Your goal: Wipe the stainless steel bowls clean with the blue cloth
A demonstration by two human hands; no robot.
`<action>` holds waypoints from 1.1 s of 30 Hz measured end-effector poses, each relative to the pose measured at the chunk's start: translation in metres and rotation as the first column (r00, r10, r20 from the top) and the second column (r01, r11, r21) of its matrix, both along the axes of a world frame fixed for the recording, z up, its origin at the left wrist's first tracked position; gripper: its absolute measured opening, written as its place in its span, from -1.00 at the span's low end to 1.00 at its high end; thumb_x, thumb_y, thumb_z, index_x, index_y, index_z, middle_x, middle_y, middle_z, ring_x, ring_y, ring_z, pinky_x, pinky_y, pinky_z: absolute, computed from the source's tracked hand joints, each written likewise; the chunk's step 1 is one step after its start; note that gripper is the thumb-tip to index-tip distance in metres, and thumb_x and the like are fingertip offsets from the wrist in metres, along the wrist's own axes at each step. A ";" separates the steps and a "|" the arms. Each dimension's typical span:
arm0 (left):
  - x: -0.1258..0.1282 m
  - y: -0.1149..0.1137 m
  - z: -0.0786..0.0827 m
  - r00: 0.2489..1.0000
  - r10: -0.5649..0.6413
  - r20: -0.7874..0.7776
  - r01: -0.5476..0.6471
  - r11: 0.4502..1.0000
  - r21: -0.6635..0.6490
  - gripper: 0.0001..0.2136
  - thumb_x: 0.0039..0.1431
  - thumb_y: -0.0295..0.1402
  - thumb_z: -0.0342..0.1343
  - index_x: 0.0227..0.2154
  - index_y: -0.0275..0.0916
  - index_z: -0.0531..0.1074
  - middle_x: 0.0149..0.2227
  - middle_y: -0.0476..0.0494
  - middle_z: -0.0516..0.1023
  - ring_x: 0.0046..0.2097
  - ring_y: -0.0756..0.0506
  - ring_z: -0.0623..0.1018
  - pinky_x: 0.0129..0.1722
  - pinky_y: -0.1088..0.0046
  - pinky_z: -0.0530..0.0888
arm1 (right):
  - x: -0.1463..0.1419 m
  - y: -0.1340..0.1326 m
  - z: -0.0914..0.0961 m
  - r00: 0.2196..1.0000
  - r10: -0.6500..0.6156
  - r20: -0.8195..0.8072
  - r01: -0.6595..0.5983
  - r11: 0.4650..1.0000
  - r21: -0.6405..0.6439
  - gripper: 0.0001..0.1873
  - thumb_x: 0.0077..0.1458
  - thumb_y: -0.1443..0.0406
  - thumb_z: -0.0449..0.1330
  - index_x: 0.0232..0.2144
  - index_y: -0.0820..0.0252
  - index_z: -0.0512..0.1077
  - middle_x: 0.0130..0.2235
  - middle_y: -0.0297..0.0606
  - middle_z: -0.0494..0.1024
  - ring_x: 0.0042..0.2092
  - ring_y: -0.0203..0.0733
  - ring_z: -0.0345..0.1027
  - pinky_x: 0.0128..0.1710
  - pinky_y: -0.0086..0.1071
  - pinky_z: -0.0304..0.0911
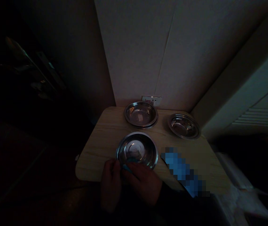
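Note:
A shiny steel bowl [149, 146] stands at the near side of the small wooden table. My left hand [110, 182] is closed at its near left rim, thumb and fingers pinching the edge. Reaching into the near part of the same bowl, my right hand [144, 182] is closed on a small piece of blue-green cloth [127, 168], pressed by the rim. The fingertips are partly hidden in the dim light. Behind it sit stacked steel bowls [140, 116], and more steel bowls [184, 126] stand at the back right.
The light wooden tabletop [98, 144] has rounded corners and meets the wall. A blurred-out blue object, maybe a phone, [182, 169] lies at the right. A wall socket [152, 100] is behind the bowls. A dark door with a handle [16, 67] is at the left.

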State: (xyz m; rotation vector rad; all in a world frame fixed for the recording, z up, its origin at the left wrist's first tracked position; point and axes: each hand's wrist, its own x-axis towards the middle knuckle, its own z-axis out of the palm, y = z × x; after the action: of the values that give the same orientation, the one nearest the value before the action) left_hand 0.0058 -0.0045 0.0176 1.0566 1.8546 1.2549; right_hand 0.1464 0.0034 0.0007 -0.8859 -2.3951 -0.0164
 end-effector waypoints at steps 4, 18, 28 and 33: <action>-0.003 0.000 -0.001 0.997 0.026 -0.074 -0.026 1.000 -0.001 -0.70 0.09 -0.05 -0.07 -0.37 -0.19 0.32 -0.40 -0.11 0.46 -0.33 -0.12 0.45 -0.29 0.33 0.38 | 0.030 0.004 -0.001 0.995 0.035 0.094 -0.037 0.999 0.023 -0.74 0.22 0.38 0.01 -0.07 0.16 0.38 -0.02 -0.18 0.49 0.01 -0.05 0.34 0.00 -0.03 0.23; 0.006 -0.005 0.002 0.991 0.018 -0.130 -0.016 1.000 0.012 -0.69 0.10 -0.06 -0.12 -0.33 -0.20 0.30 -0.35 -0.15 0.49 -0.31 -0.14 0.49 -0.29 0.32 0.40 | 0.009 0.013 0.027 0.999 -0.031 -0.020 0.021 0.917 -0.399 -0.65 0.12 0.33 0.10 0.00 0.09 0.33 0.13 -0.20 0.34 0.19 0.03 0.07 0.10 -0.02 0.09; 0.020 -0.010 0.002 0.996 0.007 -0.089 -0.012 0.998 -0.054 -0.67 0.08 -0.02 -0.12 -0.32 -0.18 0.30 -0.34 -0.13 0.48 -0.30 -0.14 0.49 -0.29 0.32 0.40 | -0.001 0.009 0.028 0.983 -0.181 0.036 0.176 0.861 -0.477 -0.57 0.14 0.42 0.07 0.08 0.30 0.23 -0.01 -0.02 0.45 -0.02 -0.11 0.35 -0.07 -0.30 0.31; 0.012 -0.009 0.000 0.994 0.033 -0.101 -0.036 0.999 -0.034 -0.68 0.08 -0.03 -0.12 -0.34 -0.18 0.29 -0.35 -0.13 0.47 -0.30 -0.14 0.48 -0.27 0.32 0.39 | 0.009 0.023 0.033 0.990 -0.025 0.136 0.082 0.895 -0.439 -0.72 0.12 0.44 0.11 -0.10 0.23 0.40 -0.02 -0.09 0.47 0.02 -0.05 0.32 0.00 -0.18 0.24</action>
State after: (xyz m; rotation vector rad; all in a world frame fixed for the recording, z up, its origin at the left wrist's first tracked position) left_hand 0.0183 -0.0138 0.0175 1.0905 1.9712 1.2036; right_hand 0.1554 0.0259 0.0333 -1.1870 -2.5370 0.4876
